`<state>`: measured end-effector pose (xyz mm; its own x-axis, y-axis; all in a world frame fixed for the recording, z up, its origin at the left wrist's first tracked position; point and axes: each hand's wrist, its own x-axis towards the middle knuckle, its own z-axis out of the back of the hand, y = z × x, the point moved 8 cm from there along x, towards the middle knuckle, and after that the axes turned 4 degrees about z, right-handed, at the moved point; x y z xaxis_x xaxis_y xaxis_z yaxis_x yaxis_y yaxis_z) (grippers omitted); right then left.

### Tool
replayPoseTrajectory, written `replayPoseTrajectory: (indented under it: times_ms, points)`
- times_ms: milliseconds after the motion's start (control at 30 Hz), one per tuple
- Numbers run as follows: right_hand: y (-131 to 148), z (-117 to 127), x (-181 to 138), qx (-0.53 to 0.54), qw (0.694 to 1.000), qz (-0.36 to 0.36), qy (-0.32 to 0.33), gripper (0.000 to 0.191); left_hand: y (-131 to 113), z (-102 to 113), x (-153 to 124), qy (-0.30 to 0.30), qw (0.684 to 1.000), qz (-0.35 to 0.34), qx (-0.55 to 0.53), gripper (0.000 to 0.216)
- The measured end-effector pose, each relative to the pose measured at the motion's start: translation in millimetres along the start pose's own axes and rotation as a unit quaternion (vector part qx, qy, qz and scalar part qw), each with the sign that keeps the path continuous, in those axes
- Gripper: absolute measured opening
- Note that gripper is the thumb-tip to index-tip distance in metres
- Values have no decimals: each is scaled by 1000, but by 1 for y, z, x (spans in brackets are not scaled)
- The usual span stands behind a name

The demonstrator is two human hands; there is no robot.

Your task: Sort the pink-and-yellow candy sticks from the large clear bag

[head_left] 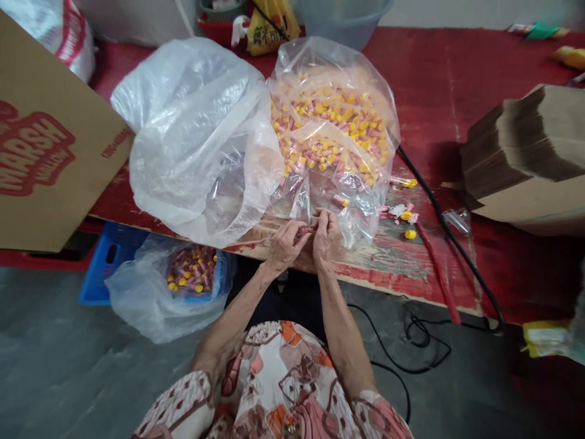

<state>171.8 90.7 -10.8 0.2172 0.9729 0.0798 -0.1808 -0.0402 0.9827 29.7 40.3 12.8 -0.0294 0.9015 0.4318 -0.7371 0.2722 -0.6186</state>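
At the table's front edge, my left hand [284, 245] and my right hand [327, 239] nearly meet, fingers pinched together. Between them is a small pink piece with a capped end [305, 231], mostly hidden by the fingertips. Just beyond lies a clear plastic bag [320, 58] filled with small pink tubes with yellow caps [338, 128]; one loose capped tube [340, 200] rests near its mouth. To the left of my hands, a cloudy plastic bag [183, 122] spreads wide and hangs slightly over the edge.
A blue crate [98, 274] below left holds a bag of capped tubes [194, 268]. Pink scraps and a yellow cap [410, 234] lie right, beside a black cable [439, 207]. A marshmallow carton [55, 152] stands left, folded cardboard [525, 152] right, a tub [342, 21] behind.
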Motion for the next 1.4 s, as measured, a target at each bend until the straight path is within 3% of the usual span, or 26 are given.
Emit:
replayPoseTrajectory:
  times_ms: [200,433,533,733,867,1000,1400]
  points:
    - [-8,6,7,54,997,-1,-61,41,-15,13,21,31,998,-48,29,27]
    - [-6,7,8,89,993,10,-71,38,11,-5,21,77,996,-4,52,21]
    - [-6,7,8,79,995,11,-64,39,11,-5,22,87,995,-1,49,23]
    - [-8,6,8,69,996,10,-55,38,1,0,22,48,997,-17,64,28]
    - [-8,6,7,58,997,11,-52,39,7,-12,20,66,995,-11,70,21]
    - [-8,4,7,56,997,17,-45,41,4,-10,20,72,995,-22,68,16]
    - [-4,3,5,34,999,14,-13,39,15,-7,9,20,995,18,95,25]
